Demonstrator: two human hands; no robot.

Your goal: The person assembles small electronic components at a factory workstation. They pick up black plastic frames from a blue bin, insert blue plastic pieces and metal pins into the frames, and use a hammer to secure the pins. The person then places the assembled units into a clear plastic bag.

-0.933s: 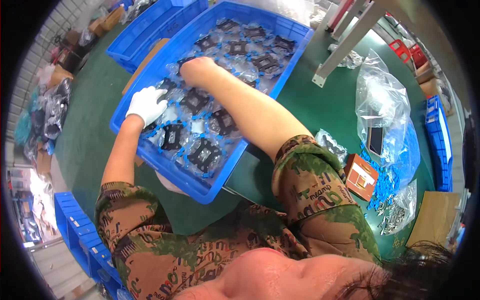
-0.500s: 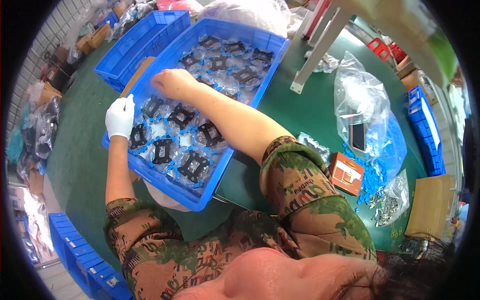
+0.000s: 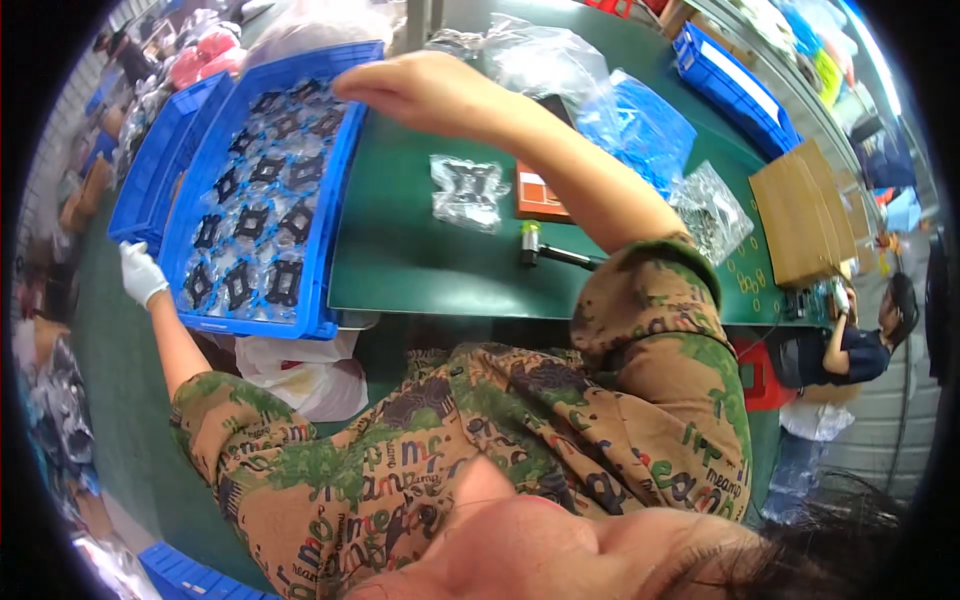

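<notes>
We're drawing our right hand (image 3: 420, 92) off the parts (image 3: 237, 285), leaving them in the bin (image 3: 320, 255); we cannot tell either grip.

Spreads out as a green-topped worktable (image 3: 400, 275). Carries a bagged black bracket (image 3: 468, 188), a reddish-brown box (image 3: 540, 192), a mallet (image 3: 530, 246), a blue plastic bag (image 3: 648, 130) and a cardboard carton (image 3: 806, 212).

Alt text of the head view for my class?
A white-gloved left hand is beside a blue bin of bagged black parts; the bare right hand appears near the bin's far right corner. A hammer lies on a green table.
</notes>
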